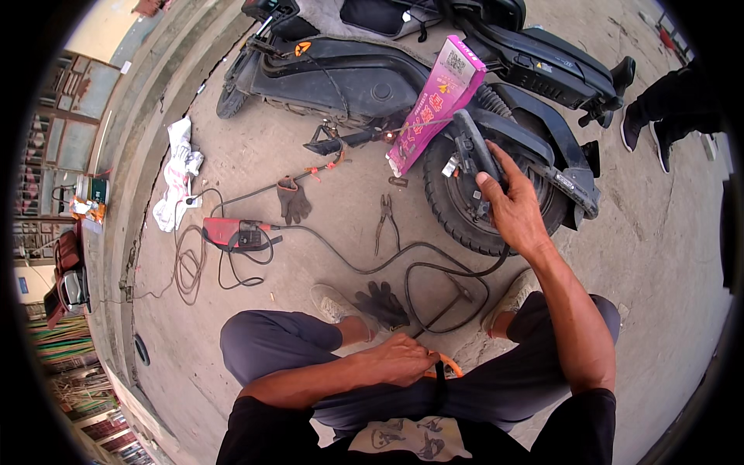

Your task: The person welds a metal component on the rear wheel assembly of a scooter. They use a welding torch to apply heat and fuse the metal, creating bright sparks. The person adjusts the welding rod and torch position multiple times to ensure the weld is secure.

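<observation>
In my right hand is a black welding electrode holder, raised over the scooter's rear wheel. Its thin welding rod points left across a pink printed carton leaning by the wheel. Near the rod's tip, a small orange glow shows on a dark metal bracket. My left hand rests at my lap with fingers curled, beside a curved orange piece; what it grips is mostly hidden. A hammer lies between my feet, within a loop of cable.
A dark electric scooter lies on its side. Around me are a red welding machine, black cable, pliers, two work gloves and a white cloth. Another person's legs stand at right. A step edge runs along the left.
</observation>
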A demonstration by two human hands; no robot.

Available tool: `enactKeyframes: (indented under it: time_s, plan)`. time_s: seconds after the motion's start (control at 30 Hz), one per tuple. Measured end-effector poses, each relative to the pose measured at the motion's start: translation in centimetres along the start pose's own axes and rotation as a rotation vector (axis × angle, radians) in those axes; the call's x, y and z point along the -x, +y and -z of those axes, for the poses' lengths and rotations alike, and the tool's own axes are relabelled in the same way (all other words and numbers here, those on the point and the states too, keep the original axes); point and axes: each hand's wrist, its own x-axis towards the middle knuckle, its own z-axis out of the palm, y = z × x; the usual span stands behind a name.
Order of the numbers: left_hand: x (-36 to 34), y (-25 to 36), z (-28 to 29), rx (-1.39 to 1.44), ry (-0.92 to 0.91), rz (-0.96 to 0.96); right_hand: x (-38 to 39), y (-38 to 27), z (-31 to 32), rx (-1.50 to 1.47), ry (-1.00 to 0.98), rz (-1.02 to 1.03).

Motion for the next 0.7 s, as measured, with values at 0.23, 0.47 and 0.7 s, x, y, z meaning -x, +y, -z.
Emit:
enactKeyframes:
  time_s: [0.23,0.47,0.7]
  plan:
    - [-0.05,0.02,0.24,0.005,-0.003,-0.009,-0.05,0.4,-0.08,-0.023,0.005,0.034]
    - [-0.03,0.09,0.32,0.019,0.028,-0.01,0.04,0.26,-0.06,-0.038,-0.001,0.032]
    - [-0.1,0.07,0.33,0.004,0.022,-0.011,0.0,0.37,-0.22,-0.041,-0.003,0.052]
